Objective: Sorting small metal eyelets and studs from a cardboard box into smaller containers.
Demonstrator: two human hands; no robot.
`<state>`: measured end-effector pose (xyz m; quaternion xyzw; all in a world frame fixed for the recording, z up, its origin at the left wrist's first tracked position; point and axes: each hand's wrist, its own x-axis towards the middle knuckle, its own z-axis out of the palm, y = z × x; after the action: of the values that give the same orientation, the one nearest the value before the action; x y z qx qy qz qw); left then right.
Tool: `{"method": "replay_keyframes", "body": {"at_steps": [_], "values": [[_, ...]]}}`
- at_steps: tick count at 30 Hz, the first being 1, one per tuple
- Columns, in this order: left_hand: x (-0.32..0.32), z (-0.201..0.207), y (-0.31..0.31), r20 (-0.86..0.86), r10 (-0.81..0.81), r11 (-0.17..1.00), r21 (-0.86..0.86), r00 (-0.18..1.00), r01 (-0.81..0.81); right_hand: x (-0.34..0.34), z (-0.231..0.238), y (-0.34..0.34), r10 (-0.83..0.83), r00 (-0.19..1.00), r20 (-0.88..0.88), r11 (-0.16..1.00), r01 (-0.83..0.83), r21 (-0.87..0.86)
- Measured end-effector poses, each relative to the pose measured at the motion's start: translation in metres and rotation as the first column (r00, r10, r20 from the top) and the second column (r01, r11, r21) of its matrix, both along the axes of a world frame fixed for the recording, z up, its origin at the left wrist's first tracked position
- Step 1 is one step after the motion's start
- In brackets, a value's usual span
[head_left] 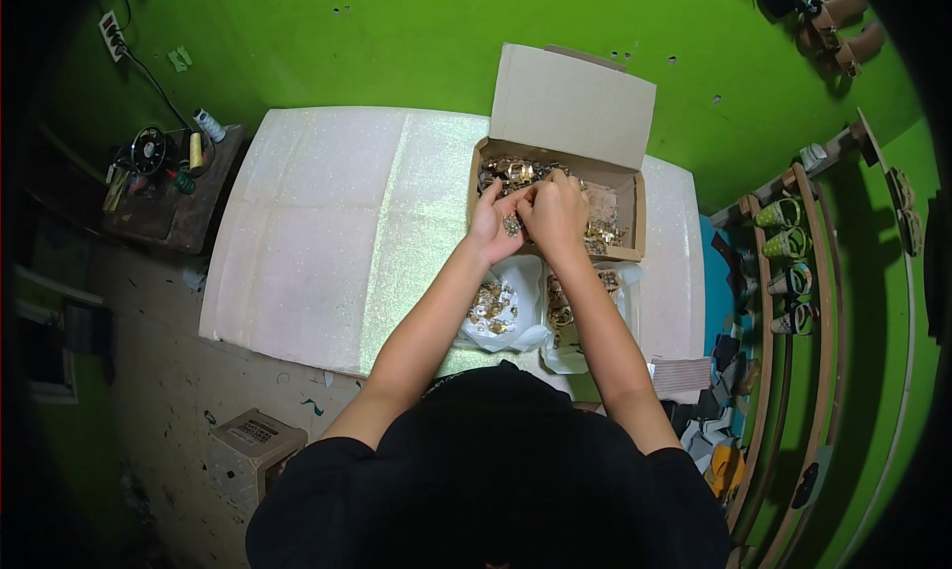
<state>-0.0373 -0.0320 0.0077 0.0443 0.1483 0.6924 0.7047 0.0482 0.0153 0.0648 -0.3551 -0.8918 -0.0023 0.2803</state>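
My left hand (488,228) is turned palm up over the near left edge of an open cardboard box (640,212). A small cluster of shiny metal pieces (512,224) rests in it, too small to tell their exact kind. Close beside it, my right hand (557,214) is closed, its fingertips pinched together above the box; what they hold, if anything, is hidden. Inside the box lie many gold and silver metal pieces (526,172), like buckles or shoe ornaments. Below my wrists sit two white plastic bags (524,339) holding more gold pieces (493,306).
A pale sparkly sheet (307,212) covers the table. At left stands a small table with a sewing machine (149,151) and thread spools (208,125). A wooden rack (769,262) with sandals (783,212) lines the right wall. A stool (256,440) stands at lower left.
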Motion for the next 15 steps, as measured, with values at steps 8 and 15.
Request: {"method": "replay_keyframes", "body": {"at_steps": [8, 15], "values": [[0.0012, 0.0045, -0.0007, -0.007, 0.005, 0.999, -0.033, 1.000, -0.006, -0.0031, -0.0015, -0.0029, -0.026, 0.999, 0.024, 1.000, 0.026, -0.002], [-0.0003, 0.0021, 0.0003, -0.030, -0.002, 1.000, -0.006, 1.000, 0.002, 0.0015, -0.0017, 0.0004, -0.001, 0.999, -0.054, 0.990, -0.007, -0.138]]}}
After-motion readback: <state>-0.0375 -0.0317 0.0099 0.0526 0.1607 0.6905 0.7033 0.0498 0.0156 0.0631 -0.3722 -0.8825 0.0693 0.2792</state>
